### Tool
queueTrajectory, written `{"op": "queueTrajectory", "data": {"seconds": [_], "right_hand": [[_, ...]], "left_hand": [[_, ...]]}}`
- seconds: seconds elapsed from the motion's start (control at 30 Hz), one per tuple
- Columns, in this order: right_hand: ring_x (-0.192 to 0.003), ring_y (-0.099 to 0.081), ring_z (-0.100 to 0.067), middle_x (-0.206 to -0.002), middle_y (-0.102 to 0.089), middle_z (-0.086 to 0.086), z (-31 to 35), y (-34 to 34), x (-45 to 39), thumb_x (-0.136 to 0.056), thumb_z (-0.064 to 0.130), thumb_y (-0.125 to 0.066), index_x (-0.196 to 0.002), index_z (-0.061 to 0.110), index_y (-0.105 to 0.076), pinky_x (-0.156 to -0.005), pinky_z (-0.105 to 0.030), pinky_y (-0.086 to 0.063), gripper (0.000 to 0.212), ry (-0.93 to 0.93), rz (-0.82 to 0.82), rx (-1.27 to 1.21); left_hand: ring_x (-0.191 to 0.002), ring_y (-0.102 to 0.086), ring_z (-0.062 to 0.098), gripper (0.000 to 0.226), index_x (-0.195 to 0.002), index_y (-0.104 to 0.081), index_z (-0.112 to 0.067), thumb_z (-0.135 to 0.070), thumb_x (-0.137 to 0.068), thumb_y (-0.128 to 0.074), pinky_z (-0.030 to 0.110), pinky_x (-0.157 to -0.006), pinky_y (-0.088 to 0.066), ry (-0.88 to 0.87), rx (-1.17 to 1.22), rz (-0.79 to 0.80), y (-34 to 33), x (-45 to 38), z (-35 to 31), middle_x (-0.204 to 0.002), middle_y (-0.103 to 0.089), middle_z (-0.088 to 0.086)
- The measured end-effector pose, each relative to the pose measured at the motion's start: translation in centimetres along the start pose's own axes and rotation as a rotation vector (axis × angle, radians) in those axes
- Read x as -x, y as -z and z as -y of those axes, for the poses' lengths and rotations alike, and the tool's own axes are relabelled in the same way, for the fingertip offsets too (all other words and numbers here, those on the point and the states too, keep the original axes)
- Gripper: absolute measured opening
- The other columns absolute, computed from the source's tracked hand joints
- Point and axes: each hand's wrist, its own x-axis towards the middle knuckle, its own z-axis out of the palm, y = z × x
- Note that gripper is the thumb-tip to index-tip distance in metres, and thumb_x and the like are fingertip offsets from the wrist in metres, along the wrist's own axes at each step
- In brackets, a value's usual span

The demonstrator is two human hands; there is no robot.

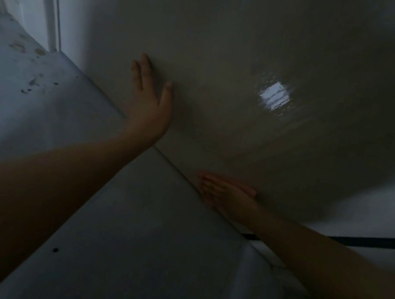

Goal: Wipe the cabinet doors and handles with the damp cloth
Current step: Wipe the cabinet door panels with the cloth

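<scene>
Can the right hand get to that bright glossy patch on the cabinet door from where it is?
Probably yes. The right hand lies flat on the cabinet door, and only bare door surface separates it from the bright patch above.

A dim indoor room, most likely in a home, is suggested. A glossy beige cabinet door [270,57] is seen close up, with a bright window reflection [274,98] caught on it. A stained pale surface [17,74] runs beside it, and a white frame [47,4] is seen at upper left.
</scene>
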Motion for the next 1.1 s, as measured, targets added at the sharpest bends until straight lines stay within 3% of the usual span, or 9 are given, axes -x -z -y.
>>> {"op": "queueTrajectory", "data": {"seconds": [0.07, 0.17, 0.33, 0.43, 0.63, 0.73, 0.83, 0.97, 1.1], "right_hand": [[-0.127, -0.045, -0.009, -0.139, -0.049, 0.004, 1.6, 0.2, -2.1, -0.063, 0.048, -0.079, -0.145, -0.006, -0.014, -0.103, -0.023, -0.037, 0.118, -0.059, -0.085, -0.246], [-0.137, -0.018, 0.005, -0.149, -0.037, -0.008, 4.7, 1.7, -4.4, -0.089, 0.032, -0.057, -0.135, 0.002, -0.047, -0.115, -0.015, -0.002, 0.056, -0.150, -0.197, -0.193], [-0.123, -0.047, 0.007, -0.147, -0.019, 0.001, 3.2, 0.1, 0.8, -0.085, 0.036, -0.065, -0.145, -0.001, -0.015, -0.108, -0.011, -0.022, 0.086, -0.240, -0.093, -0.180], [-0.127, -0.038, 0.011, -0.150, -0.024, -0.002, -1.2, -0.5, 6.2, -0.101, 0.008, -0.035, -0.141, 0.002, -0.027, -0.100, 0.002, -0.018, 0.041, -0.371, 0.106, -0.179], [-0.126, -0.042, -0.011, -0.139, -0.040, 0.002, -0.6, -0.2, 3.9, -0.048, 0.059, -0.083, -0.145, -0.001, -0.010, -0.100, -0.019, -0.038, 0.135, -0.372, -0.021, -0.483], [-0.142, -0.014, -0.026, -0.153, -0.007, -0.013, 1.8, 0.3, 2.9, -0.086, 0.043, -0.052, -0.144, -0.009, -0.002, -0.111, -0.028, -0.025, 0.093, -0.356, -0.134, -0.478], [-0.132, -0.035, -0.016, -0.148, -0.013, -0.005, 1.1, -1.6, 5.0, -0.059, 0.052, -0.078, -0.144, 0.000, -0.005, -0.105, -0.021, -0.033, 0.124, -0.391, -0.040, -0.726], [-0.141, -0.029, -0.020, -0.149, -0.029, -0.008, -2.0, -1.6, 11.0, -0.096, 0.003, -0.046, -0.143, -0.001, -0.027, -0.103, -0.005, -0.025, 0.051, -0.669, 0.004, -0.577], [-0.131, -0.042, -0.017, -0.154, -0.018, -0.013, -0.4, -0.7, 7.6, -0.097, 0.008, -0.031, -0.145, -0.004, -0.017, -0.086, -0.012, -0.043, 0.052, -0.488, -0.017, -0.345]], "left_hand": [[-0.146, -0.002, 0.020, 0.064, -0.151, -0.001, -0.012, -0.029, -0.101, -0.038, 0.014, -0.106, -0.003, 0.033, 0.018, 0.035, -0.5, 0.6, 0.1, -0.159, 0.002, 0.013], [-0.146, -0.002, 0.021, 0.065, -0.151, 0.000, -0.014, -0.030, -0.101, -0.037, 0.020, -0.110, -0.004, 0.080, 0.026, 0.060, -1.2, 2.0, -0.3, -0.158, 0.003, 0.014], [-0.146, -0.004, 0.028, 0.071, -0.151, 0.003, -0.010, -0.033, -0.100, -0.040, 0.031, -0.114, -0.005, 0.153, 0.036, -0.005, -2.9, 2.2, -2.1, -0.157, 0.003, 0.021], [-0.145, -0.006, 0.030, 0.074, -0.151, 0.004, -0.009, -0.036, -0.098, -0.040, 0.035, -0.115, -0.006, 0.170, 0.034, -0.009, -3.2, 1.9, -2.2, -0.157, 0.003, 0.022], [-0.146, -0.003, 0.027, 0.069, -0.151, 0.000, -0.010, -0.035, -0.100, -0.039, 0.031, -0.115, -0.005, 0.141, 0.044, -0.002, -2.8, 2.5, -2.0, -0.157, 0.003, 0.020], [-0.146, -0.003, 0.028, 0.068, -0.151, -0.001, -0.011, -0.034, -0.099, -0.038, 0.033, -0.116, -0.007, 0.121, 0.079, 0.054, -4.2, 5.1, -1.8, -0.157, 0.002, 0.021], [-0.146, -0.001, 0.027, 0.069, -0.151, 0.000, -0.012, -0.035, -0.099, -0.039, 0.030, -0.115, -0.006, 0.200, 0.121, 0.098, -6.1, 8.1, -2.0, -0.157, 0.004, 0.020], [-0.146, -0.002, 0.026, 0.068, -0.151, 0.002, -0.011, -0.029, -0.100, -0.040, 0.027, -0.112, -0.007, 0.227, 0.131, 0.117, -7.2, 8.9, -2.3, -0.157, 0.005, 0.019], [-0.146, -0.001, 0.025, 0.068, -0.150, 0.004, -0.010, -0.029, -0.101, -0.038, 0.029, -0.113, -0.007, 0.218, 0.119, 0.114, -7.2, 8.7, -2.5, -0.157, 0.005, 0.020]]}}
